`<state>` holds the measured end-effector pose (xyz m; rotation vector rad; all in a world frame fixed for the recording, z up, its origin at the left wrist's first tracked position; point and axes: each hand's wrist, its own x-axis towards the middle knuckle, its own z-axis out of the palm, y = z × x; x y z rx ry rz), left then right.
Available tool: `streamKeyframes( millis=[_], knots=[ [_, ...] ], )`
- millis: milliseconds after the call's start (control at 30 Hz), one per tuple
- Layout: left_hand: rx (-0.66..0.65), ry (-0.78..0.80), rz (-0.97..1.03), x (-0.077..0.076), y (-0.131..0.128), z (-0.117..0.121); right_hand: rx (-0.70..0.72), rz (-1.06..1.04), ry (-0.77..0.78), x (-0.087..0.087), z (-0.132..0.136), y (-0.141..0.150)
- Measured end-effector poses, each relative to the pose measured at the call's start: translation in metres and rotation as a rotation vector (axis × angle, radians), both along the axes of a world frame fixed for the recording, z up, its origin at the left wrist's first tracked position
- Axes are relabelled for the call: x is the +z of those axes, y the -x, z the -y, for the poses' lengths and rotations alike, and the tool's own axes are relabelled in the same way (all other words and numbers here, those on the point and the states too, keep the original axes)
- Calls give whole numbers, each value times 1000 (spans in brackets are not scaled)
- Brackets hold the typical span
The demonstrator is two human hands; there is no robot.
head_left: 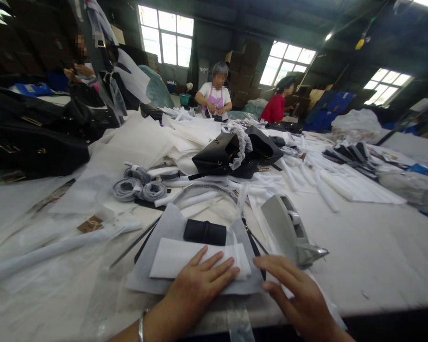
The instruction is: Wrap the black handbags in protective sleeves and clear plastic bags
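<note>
My left hand (203, 280) lies flat with fingers spread on a folded white foam sheet (171, 259). Beneath that sheet is a piece of pale tissue paper (142, 280), spread over a dark bag whose black edges and straps show at both sides. A small black pouch (204, 232) with a strap across its middle rests on the paper just beyond the foam. At the paper's right edge is my right hand (296, 289), its thumb and fingers apart, with nothing visible between them. A clear strip of tape or film (239, 318) hangs at the table's front edge.
A grey tape dispenser (285, 228) stands to the right. Rolled, wrapped straps (139, 185) and a brown tag (90, 224) lie to the left. Behind sit a black handbag (221, 154) and piled white sheets (135, 142). Black bags (32, 137) fill the far left. Co-workers (216, 95) are across the table.
</note>
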<state>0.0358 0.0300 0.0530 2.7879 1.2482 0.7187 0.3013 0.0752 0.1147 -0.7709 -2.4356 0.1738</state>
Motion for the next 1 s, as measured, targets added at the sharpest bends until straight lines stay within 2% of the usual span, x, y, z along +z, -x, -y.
streamKeyframes(
  millis=[100,167,233,367,467,633,867,1000],
  knots=[
    [-1,2,3,0,0,0,144,99,-126,-21,44,-24],
    [-4,7,-7,-1,0,0,208,205,-203,-39,61,-24],
    [-6,6,-18,-1,0,0,189,216,-237,-55,68,-15],
    [3,1,-43,0,1,0,95,-4,-189,-72,66,8],
    [8,1,-80,0,1,0,110,-72,-176,-69,69,11],
    [27,-6,-100,1,-1,1,173,3,-219,-49,75,2],
    [31,12,-92,1,-1,2,235,6,-225,-20,55,14],
    [31,8,-86,-1,-2,2,199,-5,-288,-8,44,21]
  ],
)
